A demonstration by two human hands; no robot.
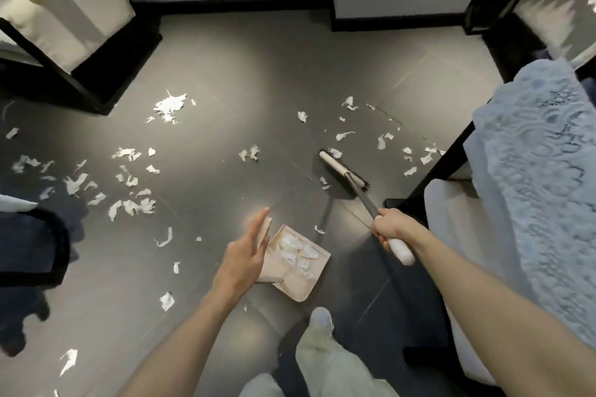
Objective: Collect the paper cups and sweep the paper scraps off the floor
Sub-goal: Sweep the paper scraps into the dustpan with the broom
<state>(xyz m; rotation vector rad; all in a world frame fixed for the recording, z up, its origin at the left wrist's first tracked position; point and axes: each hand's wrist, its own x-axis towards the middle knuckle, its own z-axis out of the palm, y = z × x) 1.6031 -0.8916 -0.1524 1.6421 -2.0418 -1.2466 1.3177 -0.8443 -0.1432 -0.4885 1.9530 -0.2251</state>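
Note:
White paper scraps [129,200] lie scattered over the grey floor, with a dense patch at the left, a cluster [169,106] further back and more to the right [383,140]. A beige dustpan [298,280] sits on the floor in front of me with a heap of scraps inside. My left hand [246,255] hovers over the dustpan's left edge, fingers straight and holding nothing. My right hand [392,230] grips the white handle of a broom [343,172], whose head rests on the floor beyond the dustpan. No paper cups are in view.
A black-framed chair with a pale cushion [64,16] stands at the back left. A lace-covered piece of furniture [541,171] with black legs fills the right side. A dark seat [25,245] is at the left edge. My foot [321,321] stands just behind the dustpan.

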